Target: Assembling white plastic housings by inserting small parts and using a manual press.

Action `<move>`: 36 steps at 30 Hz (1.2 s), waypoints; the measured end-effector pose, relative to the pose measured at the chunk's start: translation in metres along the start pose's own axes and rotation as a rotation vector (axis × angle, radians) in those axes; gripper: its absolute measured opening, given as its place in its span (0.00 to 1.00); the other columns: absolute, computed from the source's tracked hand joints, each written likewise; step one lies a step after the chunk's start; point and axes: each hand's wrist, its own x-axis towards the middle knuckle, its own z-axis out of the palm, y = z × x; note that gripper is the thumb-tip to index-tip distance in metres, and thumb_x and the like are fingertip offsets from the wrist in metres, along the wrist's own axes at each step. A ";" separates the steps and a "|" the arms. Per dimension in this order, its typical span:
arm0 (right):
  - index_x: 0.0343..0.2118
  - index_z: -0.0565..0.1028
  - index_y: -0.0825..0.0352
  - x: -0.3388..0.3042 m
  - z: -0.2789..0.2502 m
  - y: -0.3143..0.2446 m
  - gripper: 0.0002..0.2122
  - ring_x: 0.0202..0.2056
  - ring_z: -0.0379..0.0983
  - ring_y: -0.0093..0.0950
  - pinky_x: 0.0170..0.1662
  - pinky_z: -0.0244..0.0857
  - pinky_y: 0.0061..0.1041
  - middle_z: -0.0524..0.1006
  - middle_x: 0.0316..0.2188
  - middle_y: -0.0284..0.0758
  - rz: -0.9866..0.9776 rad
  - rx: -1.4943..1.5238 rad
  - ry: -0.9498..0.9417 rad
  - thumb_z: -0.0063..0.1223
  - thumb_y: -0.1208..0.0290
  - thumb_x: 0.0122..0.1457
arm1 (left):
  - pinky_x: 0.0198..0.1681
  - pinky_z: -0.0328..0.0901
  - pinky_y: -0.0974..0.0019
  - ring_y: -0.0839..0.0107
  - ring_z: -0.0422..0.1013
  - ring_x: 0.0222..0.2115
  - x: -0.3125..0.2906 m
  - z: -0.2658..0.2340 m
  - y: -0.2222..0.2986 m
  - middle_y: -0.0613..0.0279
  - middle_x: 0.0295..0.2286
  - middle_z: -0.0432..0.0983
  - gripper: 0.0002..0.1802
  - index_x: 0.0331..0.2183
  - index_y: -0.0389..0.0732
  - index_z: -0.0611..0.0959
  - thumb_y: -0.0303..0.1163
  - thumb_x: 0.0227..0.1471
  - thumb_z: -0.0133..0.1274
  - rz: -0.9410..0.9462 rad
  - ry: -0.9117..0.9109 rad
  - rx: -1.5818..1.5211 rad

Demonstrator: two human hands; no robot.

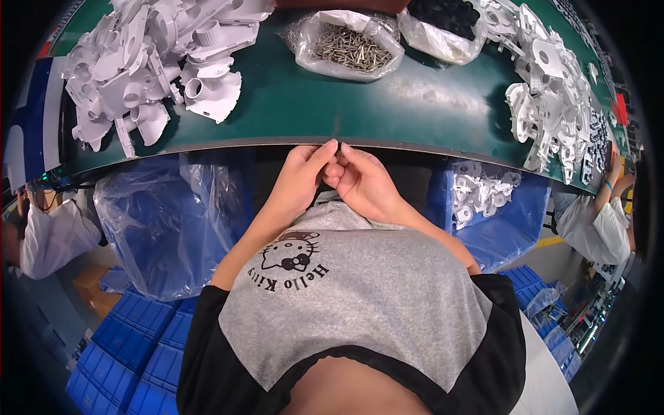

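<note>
My left hand (303,174) and my right hand (364,180) meet at the near edge of the green table (332,117). Thumbs and fingertips of both are pinched close together. Between them shows a speck of something small and dark, too small to name. Beyond the hands, on the table, sits a clear plastic bag of metal pins or screws (353,54). Right of it is another bag with black parts (446,15).
White plastic parts are heaped at the left (138,76) and right (550,90) of the table. Below its edge stand a blue bin with a clear liner (173,228) and a blue bin (508,232) holding white parts. Other people work at both sides; blue crates (128,339) stand lower left.
</note>
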 end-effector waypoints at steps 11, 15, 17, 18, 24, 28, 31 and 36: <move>0.34 0.72 0.70 0.001 -0.015 -0.008 0.07 0.28 0.66 0.24 0.36 0.62 0.24 0.73 0.27 0.36 0.031 -0.106 0.000 0.42 0.73 0.61 | 0.34 0.64 0.75 0.79 0.68 0.27 0.007 -0.011 -0.011 0.66 0.26 0.72 0.10 0.37 0.33 0.75 0.30 0.57 0.46 0.158 -0.104 0.250; 0.37 0.71 0.69 -0.014 -0.015 -0.013 0.07 0.29 0.67 0.22 0.35 0.64 0.22 0.74 0.29 0.36 0.001 -0.026 0.074 0.43 0.72 0.61 | 0.35 0.64 0.75 0.80 0.68 0.29 0.006 -0.003 -0.019 0.66 0.28 0.72 0.11 0.39 0.34 0.74 0.29 0.55 0.49 0.042 -0.174 0.074; 0.37 0.71 0.69 -0.019 -0.017 -0.016 0.07 0.29 0.67 0.21 0.36 0.64 0.21 0.73 0.30 0.35 -0.016 -0.004 0.087 0.42 0.72 0.61 | 0.35 0.64 0.75 0.81 0.67 0.29 0.012 -0.001 -0.025 0.68 0.29 0.71 0.12 0.40 0.35 0.74 0.31 0.55 0.49 0.009 -0.270 0.071; 0.37 0.70 0.68 -0.022 -0.018 -0.017 0.07 0.29 0.66 0.20 0.36 0.63 0.21 0.73 0.31 0.34 -0.032 0.018 0.102 0.42 0.72 0.61 | 0.35 0.63 0.76 0.82 0.66 0.29 0.014 0.002 -0.026 0.69 0.29 0.70 0.14 0.42 0.35 0.73 0.33 0.55 0.49 -0.004 -0.293 0.080; 0.34 0.69 0.65 -0.028 -0.013 -0.019 0.06 0.29 0.65 0.18 0.34 0.62 0.18 0.71 0.30 0.30 -0.046 0.189 0.113 0.42 0.70 0.63 | 0.36 0.60 0.78 0.84 0.64 0.30 0.019 0.021 -0.019 0.71 0.27 0.70 0.14 0.39 0.34 0.77 0.36 0.57 0.48 -0.105 -0.260 0.092; 0.33 0.69 0.64 -0.027 -0.008 -0.018 0.05 0.29 0.65 0.17 0.34 0.62 0.17 0.72 0.31 0.28 -0.055 0.245 0.125 0.42 0.71 0.62 | 0.33 0.60 0.79 0.85 0.64 0.28 0.020 0.027 -0.019 0.70 0.26 0.71 0.15 0.37 0.34 0.79 0.37 0.57 0.47 -0.059 -0.221 0.096; 0.34 0.70 0.65 -0.027 -0.012 -0.015 0.05 0.28 0.65 0.16 0.34 0.62 0.17 0.72 0.31 0.28 -0.067 0.287 0.113 0.43 0.71 0.62 | 0.30 0.61 0.80 0.85 0.64 0.26 0.022 0.020 -0.028 0.69 0.25 0.72 0.16 0.37 0.33 0.79 0.38 0.57 0.48 -0.053 -0.197 0.136; 0.36 0.70 0.66 -0.026 -0.014 -0.016 0.05 0.28 0.64 0.15 0.34 0.62 0.18 0.72 0.31 0.28 -0.075 0.250 0.099 0.44 0.71 0.61 | 0.27 0.62 0.80 0.85 0.66 0.25 0.020 0.024 -0.029 0.67 0.25 0.73 0.16 0.36 0.32 0.78 0.38 0.57 0.49 -0.012 -0.136 0.165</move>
